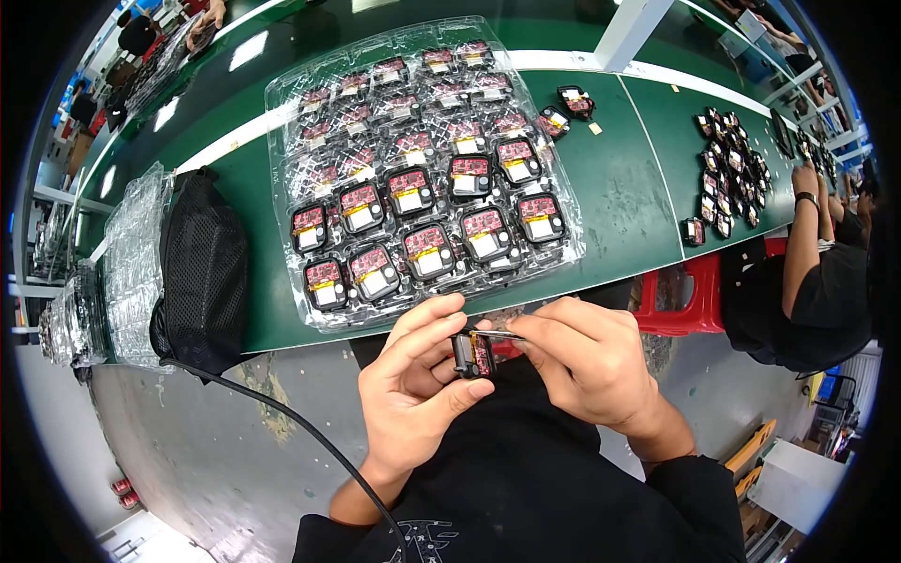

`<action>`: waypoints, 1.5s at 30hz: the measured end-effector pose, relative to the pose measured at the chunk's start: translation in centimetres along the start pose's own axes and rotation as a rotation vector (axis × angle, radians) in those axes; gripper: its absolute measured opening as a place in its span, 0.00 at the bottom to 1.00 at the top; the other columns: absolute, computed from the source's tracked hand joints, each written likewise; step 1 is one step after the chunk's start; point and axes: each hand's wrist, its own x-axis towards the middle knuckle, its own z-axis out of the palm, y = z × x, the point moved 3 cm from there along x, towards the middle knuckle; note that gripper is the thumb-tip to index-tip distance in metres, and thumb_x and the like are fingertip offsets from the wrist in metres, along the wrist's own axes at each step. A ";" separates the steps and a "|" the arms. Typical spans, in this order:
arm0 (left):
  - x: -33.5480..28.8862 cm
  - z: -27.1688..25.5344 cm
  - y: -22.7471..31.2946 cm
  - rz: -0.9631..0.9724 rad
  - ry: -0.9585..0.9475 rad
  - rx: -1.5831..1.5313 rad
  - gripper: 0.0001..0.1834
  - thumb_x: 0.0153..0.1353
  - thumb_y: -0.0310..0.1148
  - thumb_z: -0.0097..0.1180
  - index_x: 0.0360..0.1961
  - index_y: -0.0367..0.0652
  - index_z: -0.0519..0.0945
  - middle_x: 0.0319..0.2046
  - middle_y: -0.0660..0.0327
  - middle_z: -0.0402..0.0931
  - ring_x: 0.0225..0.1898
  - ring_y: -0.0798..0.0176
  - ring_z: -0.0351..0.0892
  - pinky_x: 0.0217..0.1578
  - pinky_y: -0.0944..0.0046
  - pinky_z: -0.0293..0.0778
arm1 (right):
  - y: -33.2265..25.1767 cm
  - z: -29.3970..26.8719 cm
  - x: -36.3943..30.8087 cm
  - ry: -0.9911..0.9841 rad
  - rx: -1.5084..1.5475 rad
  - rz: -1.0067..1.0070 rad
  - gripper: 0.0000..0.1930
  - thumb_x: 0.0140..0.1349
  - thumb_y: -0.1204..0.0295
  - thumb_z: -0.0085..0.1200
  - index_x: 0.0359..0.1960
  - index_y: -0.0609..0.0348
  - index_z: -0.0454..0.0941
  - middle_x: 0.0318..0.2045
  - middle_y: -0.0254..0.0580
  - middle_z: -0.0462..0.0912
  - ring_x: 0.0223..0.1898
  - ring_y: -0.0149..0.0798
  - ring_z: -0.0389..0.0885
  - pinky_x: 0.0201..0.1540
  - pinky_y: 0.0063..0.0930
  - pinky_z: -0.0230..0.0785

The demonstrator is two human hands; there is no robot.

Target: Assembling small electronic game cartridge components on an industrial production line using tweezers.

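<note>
Between the thumb and fingers of my left hand (418,380) is a small black device housing (472,357), turned on its side, with a red circuit board partly showing. My right hand (591,361) pinches a thin metal pair of tweezers (495,333), whose tip reaches the housing's upper edge. Both hands are just off the table's near edge, in front of my body. Beyond them lies a clear plastic tray (324,317) with rows of similar black housings, each showing a red board and a white-and-yellow part, such as this near one (429,251).
Left of the tray, a black mesh bag (205,258) sits beside stacked clear trays (136,253). Loose housings (574,101) lie right of the tray; a larger cluster (732,174) is farther right. A co-worker (812,291) sits near a red stool (690,296). A black cable (300,427) crosses at lower left.
</note>
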 end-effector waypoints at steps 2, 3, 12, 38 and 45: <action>0.0 0.0 0.0 0.005 -0.001 0.004 0.32 0.56 0.13 0.68 0.64 0.29 0.73 0.69 0.49 0.61 0.65 0.49 0.74 0.61 0.54 0.80 | 0.0 0.0 0.0 0.003 -0.001 -0.004 0.15 0.49 0.82 0.67 0.41 0.59 0.85 0.31 0.36 0.83 0.29 0.39 0.85 0.27 0.31 0.76; 0.0 0.0 0.0 0.008 -0.003 0.008 0.32 0.56 0.13 0.68 0.64 0.29 0.73 0.69 0.49 0.61 0.65 0.49 0.74 0.61 0.54 0.80 | 0.0 0.0 -0.1 0.004 0.000 -0.003 0.15 0.49 0.82 0.67 0.40 0.59 0.85 0.32 0.36 0.83 0.29 0.39 0.85 0.28 0.31 0.76; 0.0 -0.1 -0.1 -0.038 0.020 -0.066 0.33 0.56 0.14 0.69 0.63 0.30 0.73 0.69 0.48 0.62 0.63 0.52 0.76 0.55 0.60 0.82 | 0.2 0.4 -0.4 0.034 0.028 0.004 0.15 0.48 0.83 0.66 0.40 0.59 0.85 0.32 0.38 0.84 0.29 0.39 0.85 0.28 0.31 0.77; -0.1 0.5 -0.8 -0.080 0.104 -0.156 0.33 0.55 0.24 0.76 0.60 0.35 0.74 0.66 0.47 0.68 0.66 0.56 0.72 0.62 0.56 0.76 | 0.2 1.8 -1.9 0.260 -0.148 -0.121 0.18 0.42 0.83 0.64 0.39 0.65 0.86 0.28 0.38 0.81 0.21 0.35 0.76 0.23 0.28 0.70; -0.3 0.6 -0.8 -0.060 0.132 -0.143 0.33 0.55 0.23 0.75 0.61 0.34 0.75 0.67 0.47 0.68 0.65 0.56 0.72 0.63 0.55 0.74 | 0.0 2.0 -2.0 0.288 -0.196 -0.168 0.17 0.44 0.83 0.64 0.40 0.66 0.86 0.27 0.39 0.80 0.20 0.34 0.75 0.21 0.27 0.68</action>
